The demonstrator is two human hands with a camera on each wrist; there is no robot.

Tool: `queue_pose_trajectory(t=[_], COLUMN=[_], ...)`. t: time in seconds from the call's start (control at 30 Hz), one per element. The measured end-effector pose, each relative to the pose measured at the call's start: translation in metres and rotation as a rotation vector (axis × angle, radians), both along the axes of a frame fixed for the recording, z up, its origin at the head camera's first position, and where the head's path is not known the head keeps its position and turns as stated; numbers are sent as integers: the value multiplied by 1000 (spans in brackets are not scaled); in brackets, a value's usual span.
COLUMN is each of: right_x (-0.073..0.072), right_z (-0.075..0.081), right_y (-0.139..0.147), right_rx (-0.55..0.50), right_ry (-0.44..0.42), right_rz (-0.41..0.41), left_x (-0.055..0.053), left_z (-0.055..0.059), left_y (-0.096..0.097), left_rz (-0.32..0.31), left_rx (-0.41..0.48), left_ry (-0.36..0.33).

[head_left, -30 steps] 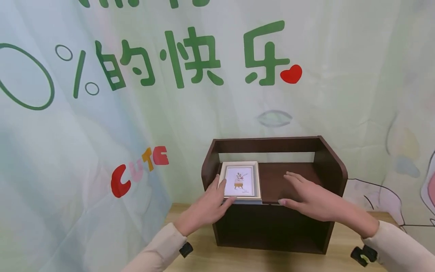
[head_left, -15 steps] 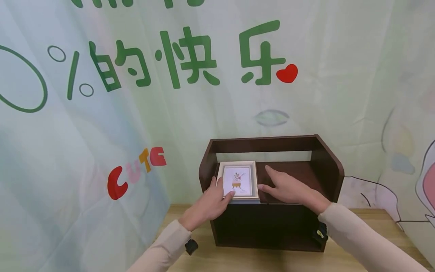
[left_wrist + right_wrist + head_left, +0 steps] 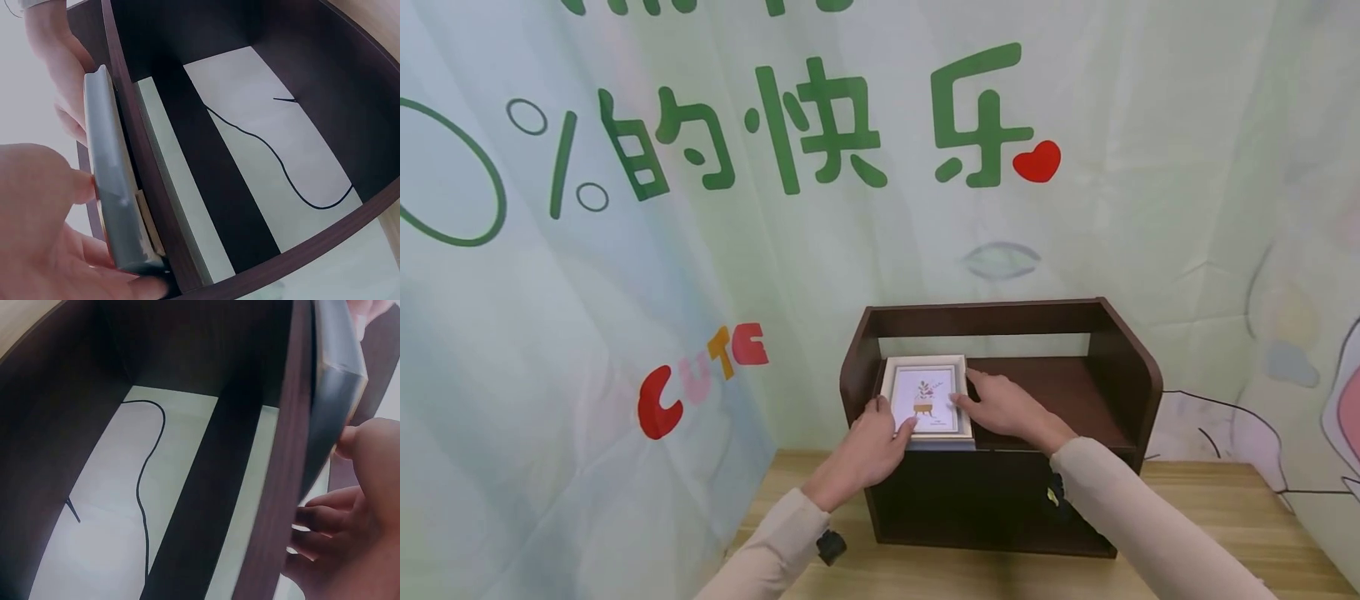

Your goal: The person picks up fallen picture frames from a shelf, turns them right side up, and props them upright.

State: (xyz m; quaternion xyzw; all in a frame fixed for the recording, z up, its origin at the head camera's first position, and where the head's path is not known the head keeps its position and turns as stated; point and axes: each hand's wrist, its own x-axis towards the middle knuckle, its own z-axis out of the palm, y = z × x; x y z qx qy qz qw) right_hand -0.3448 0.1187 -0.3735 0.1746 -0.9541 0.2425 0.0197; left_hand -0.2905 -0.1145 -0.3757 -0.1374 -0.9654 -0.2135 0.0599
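A picture frame [image 3: 923, 429] with a pale border and a drawing of a potted plant lies face up on the left part of the upper board of a dark brown desk shelf [image 3: 1060, 383]. My left hand [image 3: 867, 446] grips its left edge, thumb over the border and fingers down the side. At the opposite edge my right hand [image 3: 1009, 408] holds the frame, its thumb on the face and its fingers along the side. Both wrist views show the thick front edge of the frame [image 3: 112, 169] between the hands; some fingertips are hidden beside or behind it.
Below the board is the shelf's lower compartment [image 3: 992, 500], open at the front. The shelf stands on a light wooden table [image 3: 1210, 533]. A printed curtain [image 3: 820, 275] hangs close behind and to the left. Raised side panels [image 3: 1123, 367] flank the upper board.
My right hand has moved left from above the bare right part of the board and taken hold of the frame's right edge. My left hand stays at the left edge.
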Motion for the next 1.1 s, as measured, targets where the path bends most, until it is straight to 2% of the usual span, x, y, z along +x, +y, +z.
queue_pose_trajectory(t=[0.13,0.3,0.4,0.53,0.7,0.87,1.0,1.1], right_x=[-1,0,-1,-2,-3,-4,-6,-8], right_z=[-5,-5,-4,-3,-2,-2,1,4], right_y=[-5,-8,-9,-9,-6,-5,-4,-1], right_rx=[3,16,12,2,-74,-171,-270,-372], right_ry=[13,18,15,10,-25,-35,5,-6], right_rz=[-29,-32,-28,-33,-49,-77,-106,-139], left_x=[0,-1,-2,-5,-8,-7,-6,-6], left_z=[-1,-1,-2,-4,-8,-14,-18,-20], left_y=[1,-2,-4,-6,-5,-5,-5,-4], left_rz=[2,-14,-15,-46,-91,-80,-71,-66], left_rx=[-2,-16,5,41,97,174,215,249], left_ry=[12,44,56,139,280,345,401,411])
